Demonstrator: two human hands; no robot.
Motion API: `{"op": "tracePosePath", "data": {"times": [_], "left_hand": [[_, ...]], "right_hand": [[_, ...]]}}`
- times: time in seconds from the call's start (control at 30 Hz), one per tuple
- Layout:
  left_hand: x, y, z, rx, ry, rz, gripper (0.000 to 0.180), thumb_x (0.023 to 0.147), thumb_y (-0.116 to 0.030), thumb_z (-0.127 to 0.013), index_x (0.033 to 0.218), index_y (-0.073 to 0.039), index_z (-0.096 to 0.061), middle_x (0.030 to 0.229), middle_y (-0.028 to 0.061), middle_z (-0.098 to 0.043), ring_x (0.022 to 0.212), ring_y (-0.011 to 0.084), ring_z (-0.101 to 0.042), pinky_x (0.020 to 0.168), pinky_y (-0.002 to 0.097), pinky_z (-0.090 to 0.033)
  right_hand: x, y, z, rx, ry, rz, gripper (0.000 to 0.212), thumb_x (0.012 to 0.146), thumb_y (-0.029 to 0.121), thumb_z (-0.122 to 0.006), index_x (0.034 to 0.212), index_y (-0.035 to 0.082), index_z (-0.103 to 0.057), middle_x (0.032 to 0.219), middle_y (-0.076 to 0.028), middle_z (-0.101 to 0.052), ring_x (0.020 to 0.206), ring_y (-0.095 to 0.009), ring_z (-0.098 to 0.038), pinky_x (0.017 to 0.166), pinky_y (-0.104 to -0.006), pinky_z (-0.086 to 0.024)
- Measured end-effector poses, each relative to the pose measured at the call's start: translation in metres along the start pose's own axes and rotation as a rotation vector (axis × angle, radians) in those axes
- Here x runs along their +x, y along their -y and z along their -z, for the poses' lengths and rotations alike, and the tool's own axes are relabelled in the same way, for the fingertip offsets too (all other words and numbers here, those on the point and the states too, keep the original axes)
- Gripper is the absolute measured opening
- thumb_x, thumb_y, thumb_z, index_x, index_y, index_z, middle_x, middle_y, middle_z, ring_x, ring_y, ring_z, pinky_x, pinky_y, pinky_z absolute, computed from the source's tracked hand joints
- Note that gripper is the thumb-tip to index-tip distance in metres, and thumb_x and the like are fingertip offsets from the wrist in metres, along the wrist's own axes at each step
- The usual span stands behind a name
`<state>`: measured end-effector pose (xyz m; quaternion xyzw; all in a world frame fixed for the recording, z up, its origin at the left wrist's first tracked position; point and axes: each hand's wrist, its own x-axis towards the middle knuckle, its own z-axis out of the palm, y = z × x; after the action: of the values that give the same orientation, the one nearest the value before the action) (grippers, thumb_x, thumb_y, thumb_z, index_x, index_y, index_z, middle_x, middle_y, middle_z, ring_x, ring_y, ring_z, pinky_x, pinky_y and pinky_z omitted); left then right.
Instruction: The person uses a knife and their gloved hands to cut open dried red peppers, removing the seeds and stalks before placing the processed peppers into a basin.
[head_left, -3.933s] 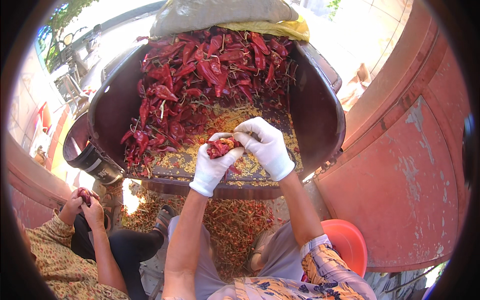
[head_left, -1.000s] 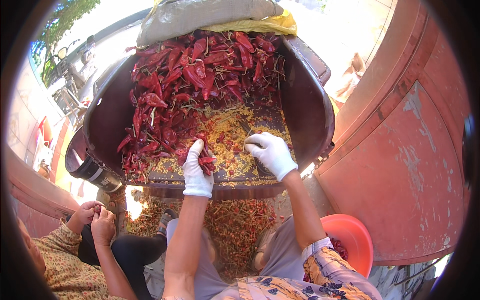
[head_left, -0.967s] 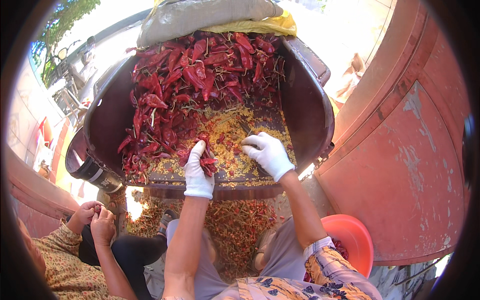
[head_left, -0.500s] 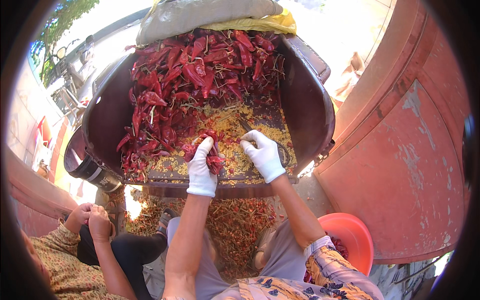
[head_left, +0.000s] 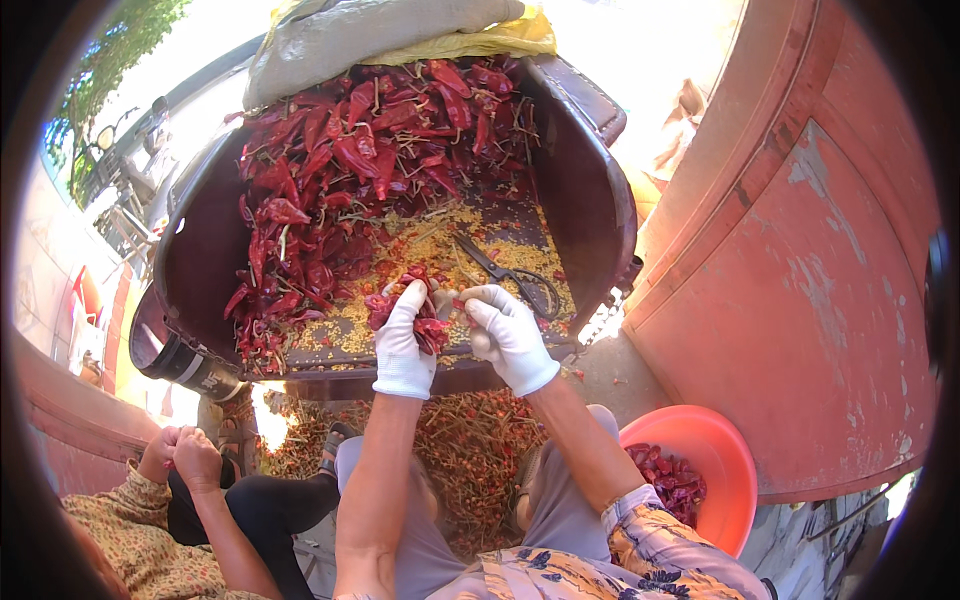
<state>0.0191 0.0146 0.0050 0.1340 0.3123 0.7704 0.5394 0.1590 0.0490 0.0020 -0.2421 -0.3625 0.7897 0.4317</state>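
Note:
Both my hands wear white gloves and work over a large dark red, open bin. My left hand [head_left: 402,345] is closed around a bunch of dried red chili peppers [head_left: 430,333], bits of which stick out on both sides of the thumb. Close to that bunch, my right hand [head_left: 515,345] pinches thumb against fingers; a small reddish bit shows at the tips, too small to make out. Beyond the right hand lies a pair of dark scissors [head_left: 508,274], resting on scattered yellow chili seeds [head_left: 330,335]. A big heap of dried red chilies [head_left: 345,160] fills the bin's back and left.
A grey and yellow sack [head_left: 385,35] drapes over the bin's back edge. An orange-red basin [head_left: 725,480] with chilies stands by my right leg. Cut stems [head_left: 470,450] litter the floor. At the lower left another person's hands [head_left: 190,455] are together. A red panel [head_left: 780,300] stands at right.
My right hand has come down and left toward the bunch, its fingers now curled in a pinch. The scissors, partly hidden by it before, now lie in plain sight. The view has shifted slightly.

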Motion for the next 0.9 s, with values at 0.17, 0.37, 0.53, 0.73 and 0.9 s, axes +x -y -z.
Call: {"op": "tracePosePath", "data": {"times": [0.17, 0.37, 0.53, 0.73, 0.9], "left_hand": [[-0.019, 0.012, -0.018, 0.271, 0.152, -0.062, 0.019, 0.089, -0.007, -0.066, 0.106, -0.007, -0.059, 0.098, 0.0028, -0.064, 0.092, 0.0124, -0.060, 0.082, 0.0270, -0.049], [-0.020, -0.004, -0.032, 0.234, -0.006, -0.285, 0.019, 0.089, -0.010, -0.066, 0.105, -0.007, -0.056, 0.086, 0.0048, -0.064, 0.076, 0.0131, -0.060, 0.071, 0.0274, -0.051], [-0.057, -0.006, -0.099, 0.198, 0.118, -0.392, 0.027, 0.088, -0.009, -0.067, 0.110, -0.006, -0.054, 0.090, 0.0061, -0.063, 0.081, 0.0163, -0.064, 0.077, 0.0299, -0.052], [-0.152, 0.125, -0.143, 0.562, 0.806, 0.123, 0.075, 0.072, -0.020, -0.081, 0.135, -0.004, -0.044, 0.117, 0.0134, -0.061, 0.107, 0.0221, -0.060, 0.093, 0.0341, -0.049], [-0.156, 0.115, -0.123, 0.942, 1.368, -0.233, 0.074, 0.076, -0.034, -0.076, 0.133, -0.001, -0.044, 0.131, 0.0242, -0.049, 0.119, 0.0408, -0.049, 0.102, 0.0436, -0.040]], "right_hand": [[-0.004, 0.002, -0.003, -0.169, -0.113, 0.189, 0.022, 0.093, 0.015, -0.062, 0.111, 0.004, -0.054, 0.082, 0.000, -0.060, 0.052, -0.002, -0.047, 0.041, -0.0177, -0.033], [-0.035, -0.009, -0.030, -0.229, -0.179, 0.239, 0.020, 0.097, 0.018, -0.055, 0.112, 0.004, -0.053, 0.076, 0.000, -0.058, 0.049, -0.003, -0.048, 0.041, -0.0180, -0.034], [-0.062, -0.097, -0.023, -0.280, 0.007, 0.242, 0.021, 0.099, 0.023, -0.053, 0.104, 0.004, -0.060, 0.075, 0.001, -0.061, 0.051, -0.006, -0.049, 0.046, -0.0230, -0.039], [-0.076, -0.114, -0.034, -0.682, 0.199, 0.252, 0.015, 0.096, 0.019, -0.058, 0.101, 0.006, -0.063, 0.076, -0.008, -0.063, 0.066, -0.015, -0.062, 0.062, -0.0287, -0.049], [-0.080, -0.111, -0.036, -0.705, 0.235, 0.315, 0.015, 0.094, 0.017, -0.059, 0.102, 0.006, -0.062, 0.077, -0.009, -0.063, 0.068, -0.019, -0.063, 0.065, -0.0309, -0.051]]}}
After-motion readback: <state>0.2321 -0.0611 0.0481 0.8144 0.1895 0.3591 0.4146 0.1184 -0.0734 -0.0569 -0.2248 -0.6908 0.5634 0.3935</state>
